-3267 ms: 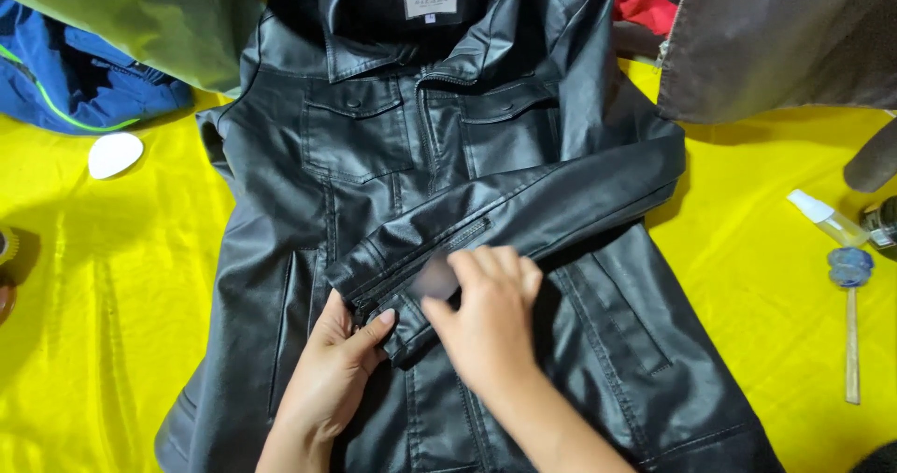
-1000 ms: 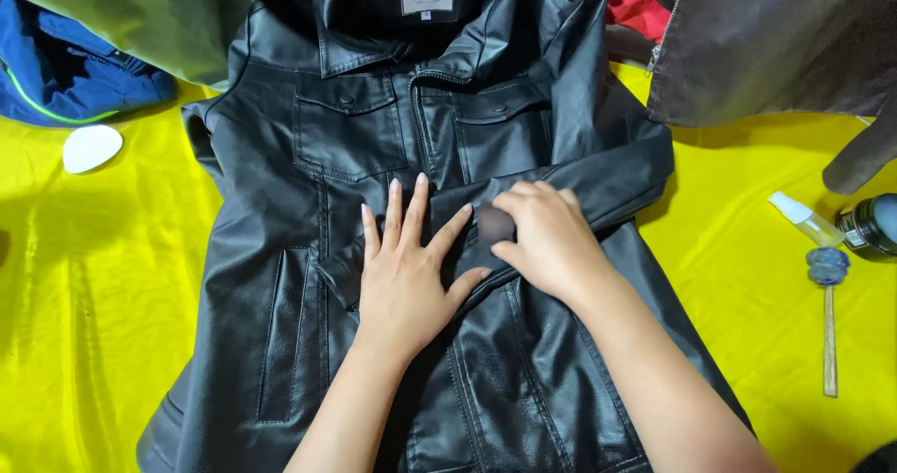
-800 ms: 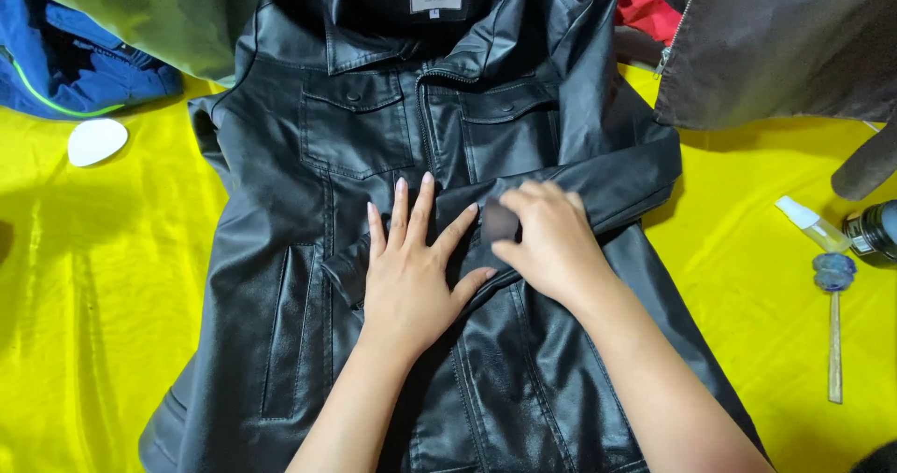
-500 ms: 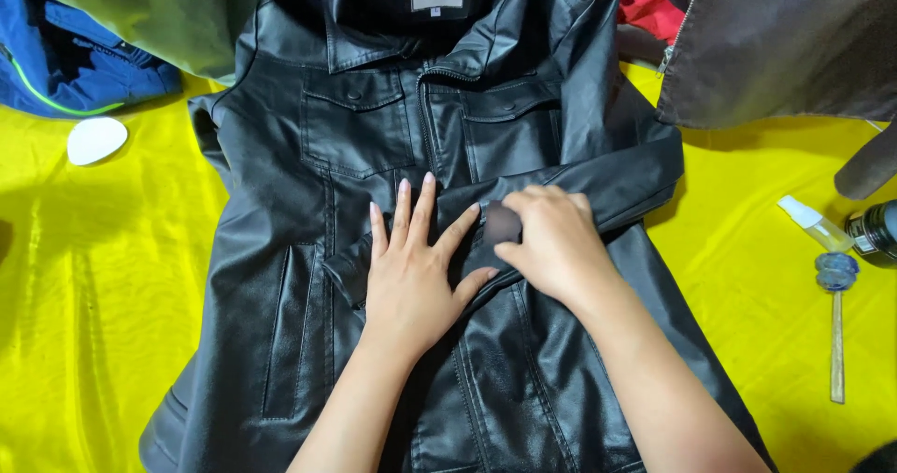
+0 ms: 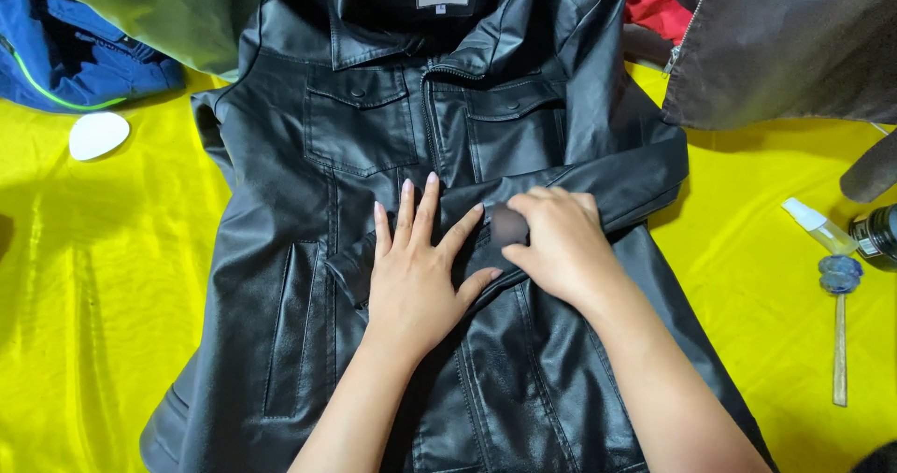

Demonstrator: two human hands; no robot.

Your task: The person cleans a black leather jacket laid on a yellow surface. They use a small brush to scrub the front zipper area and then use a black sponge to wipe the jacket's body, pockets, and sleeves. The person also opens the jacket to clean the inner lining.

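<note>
Both hands rest on a black leather jacket (image 5: 308, 211) spread front-up over the yellow tabletop (image 5: 103, 295). Left hand (image 5: 420, 272) lies flat, fingers spread, pinning the folded sleeve (image 5: 598, 188) across the chest. Right hand (image 5: 561, 244) curls its fingers around a small dark pad (image 5: 509, 225), pressing it onto that glossy, creased sleeve. Bare yellow cloth lies open to the left; a spray bottle (image 5: 818, 227) and a brush (image 5: 839, 314) sit near the right edge.
</note>
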